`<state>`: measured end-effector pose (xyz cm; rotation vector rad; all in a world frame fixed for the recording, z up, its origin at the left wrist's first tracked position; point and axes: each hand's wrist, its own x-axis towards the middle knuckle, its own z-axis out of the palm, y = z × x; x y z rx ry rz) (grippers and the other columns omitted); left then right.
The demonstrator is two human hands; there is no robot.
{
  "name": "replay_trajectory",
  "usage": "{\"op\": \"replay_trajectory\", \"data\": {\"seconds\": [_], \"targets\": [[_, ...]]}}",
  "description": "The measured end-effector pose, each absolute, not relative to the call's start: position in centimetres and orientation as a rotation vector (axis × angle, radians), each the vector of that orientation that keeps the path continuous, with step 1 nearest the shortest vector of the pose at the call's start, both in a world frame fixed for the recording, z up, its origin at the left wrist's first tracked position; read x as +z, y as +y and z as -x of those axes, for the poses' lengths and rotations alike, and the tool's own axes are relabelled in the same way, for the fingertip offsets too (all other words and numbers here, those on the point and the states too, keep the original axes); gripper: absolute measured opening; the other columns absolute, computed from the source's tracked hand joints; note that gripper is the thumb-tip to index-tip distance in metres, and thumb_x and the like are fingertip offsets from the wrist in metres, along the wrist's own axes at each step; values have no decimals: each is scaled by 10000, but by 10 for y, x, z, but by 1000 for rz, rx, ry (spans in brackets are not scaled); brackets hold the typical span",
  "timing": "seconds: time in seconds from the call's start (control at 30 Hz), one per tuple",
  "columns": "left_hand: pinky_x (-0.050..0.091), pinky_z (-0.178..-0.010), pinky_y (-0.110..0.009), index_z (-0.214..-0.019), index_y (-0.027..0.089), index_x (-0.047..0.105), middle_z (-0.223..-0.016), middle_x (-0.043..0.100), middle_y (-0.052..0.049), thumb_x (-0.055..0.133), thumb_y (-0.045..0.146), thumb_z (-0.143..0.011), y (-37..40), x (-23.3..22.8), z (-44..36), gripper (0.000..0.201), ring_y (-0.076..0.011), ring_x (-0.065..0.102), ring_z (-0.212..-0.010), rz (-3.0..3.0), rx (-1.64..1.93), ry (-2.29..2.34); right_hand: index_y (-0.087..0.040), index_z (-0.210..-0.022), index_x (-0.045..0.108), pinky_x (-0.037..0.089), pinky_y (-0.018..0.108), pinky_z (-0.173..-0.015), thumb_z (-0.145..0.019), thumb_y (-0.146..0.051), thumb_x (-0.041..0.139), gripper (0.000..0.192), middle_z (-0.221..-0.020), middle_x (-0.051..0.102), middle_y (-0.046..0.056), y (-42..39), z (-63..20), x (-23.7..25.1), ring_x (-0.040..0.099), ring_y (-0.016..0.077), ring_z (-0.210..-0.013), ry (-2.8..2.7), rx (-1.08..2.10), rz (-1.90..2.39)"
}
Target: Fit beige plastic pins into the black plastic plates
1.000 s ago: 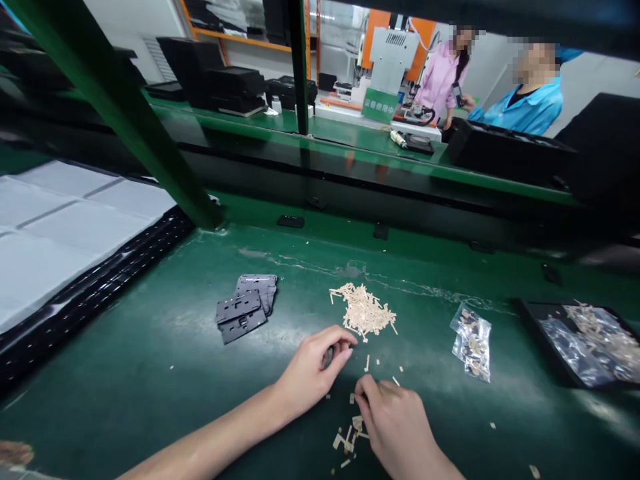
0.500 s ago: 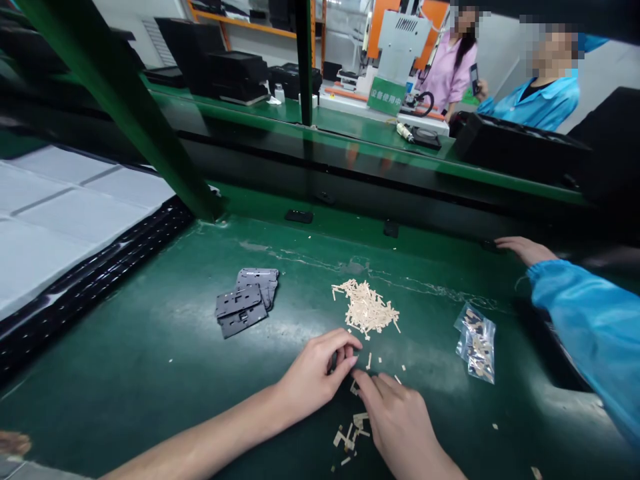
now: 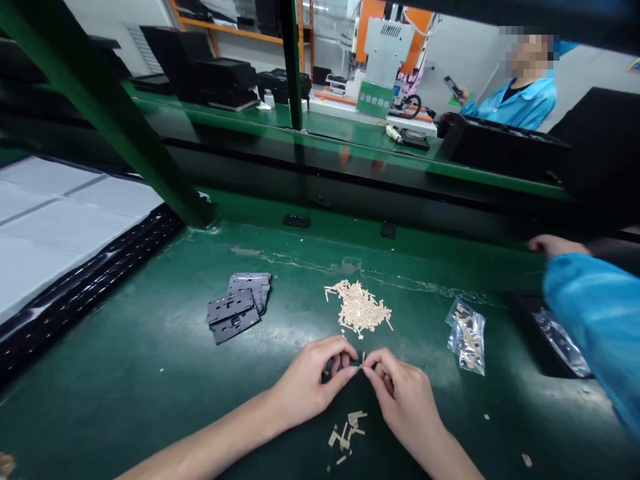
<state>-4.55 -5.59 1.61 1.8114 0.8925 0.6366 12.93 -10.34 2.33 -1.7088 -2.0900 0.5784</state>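
My left hand (image 3: 313, 377) and my right hand (image 3: 403, 397) meet fingertip to fingertip over the green bench top (image 3: 150, 373), pinching one small beige strip (image 3: 361, 361) between them. Just beyond the fingers lies a pile of beige strips (image 3: 359, 310). A few scattered beige pieces (image 3: 346, 430) lie between my wrists. A stack of dark grey flat plates (image 3: 239, 307) rests to the left of my left hand.
A small clear bag of parts (image 3: 466, 335) lies right of the pile. A co-worker's blue sleeve (image 3: 595, 320) and hand (image 3: 553, 245) reach in at the right, over a black tray (image 3: 550, 337). A green post (image 3: 115, 113) slants at left beside white-covered trays (image 3: 60, 220). Another person in blue (image 3: 520, 100) stands behind.
My right hand lifted off the bench and came up to my left fingertips with a strip. The co-worker's arm entered from the right and covers the black tray.
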Motion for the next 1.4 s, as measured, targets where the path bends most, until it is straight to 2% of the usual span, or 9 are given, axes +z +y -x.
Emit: {"op": "replay_trajectory", "data": {"seconds": [0.2, 0.37, 0.7, 0.87, 1.0, 1.1, 1.2, 1.3, 1.4], "targets": [[363, -565, -221, -800, 146, 579, -674, 538, -2, 433, 161, -873, -63, 17, 44, 164, -106, 475, -594, -1855, 725, 830, -198, -795, 523, 312, 207, -463, -885, -279, 438, 148, -537, 490, -54, -102, -126, 24, 424, 100, -437, -1835, 764, 1668], [377, -601, -240, -835, 147, 569, -698, 550, -18, 397, 133, -887, -67, 11, 45, 180, -120, 496, -638, -1957, 797, 778, -196, -806, 580, 359, 204, -504, -862, -238, 493, 111, -614, 569, -30, -105, -122, 24, 448, 96, -474, -1792, 687, 1558], [366, -576, -250, -821, 130, 554, -679, 519, -26, 385, 91, -873, -69, 7, 44, 181, -121, 449, -608, -2132, 866, 759, -180, -767, 608, 365, 235, -513, -855, -182, 506, 135, -637, 580, 5, -105, -124, 25, 442, 113, -508, -1842, 661, 1432], [361, -572, -241, -771, 129, 569, -655, 513, -20, 383, 104, -870, -69, 12, 44, 212, -116, 449, -594, -2030, 833, 751, -172, -724, 589, 352, 232, -494, -837, -157, 502, 143, -583, 526, -7, -103, -121, 26, 422, 111, -497, -1882, 553, 1422], [341, -524, -215, -751, 135, 586, -610, 520, 2, 444, 197, -869, -68, 18, 44, 195, -99, 449, -540, -1712, 729, 864, -175, -734, 608, 355, 233, -484, -824, -162, 526, 123, -556, 503, -19, -97, -131, 26, 438, 108, -480, -1844, 327, 1517], [331, -492, -203, -774, 131, 589, -591, 510, 14, 449, 261, -872, -65, 19, 43, 215, -90, 420, -498, -1514, 676, 948, -176, -833, 629, 424, 259, -576, -823, -129, 523, 116, -657, 592, 17, -94, -138, 24, 532, 134, -577, -1850, 118, 1567], [348, -506, -198, -792, 129, 595, -605, 519, 13, 441, 267, -876, -64, 18, 42, 223, -93, 428, -511, -1494, 692, 972, -175, -913, 618, 469, 303, -699, -804, -68, 532, 175, -820, 654, 67, -97, -136, 25, 595, 172, -741, -1947, 80, 1405], [377, -532, -194, -779, 128, 625, -596, 550, 4, 449, 222, -869, -66, 19, 40, 220, -102, 469, -533, -1583, 729, 983, -180, -908, 626, 489, 302, -695, -774, -75, 588, 174, -825, 669, 67, -104, -130, 27, 615, 177, -721, -2031, 32, 1251], [419, -566, -192, -801, 127, 661, -626, 615, -22, 448, 166, -852, -69, 16, 38, 222, -115, 526, -561, -1738, 769, 964, -198, -893, 662, 491, 281, -738, -792, -200, 600, 119, -829, 686, 48, -107, -135, 18, 649, 182, -735, -2090, -91, 1228]]}}
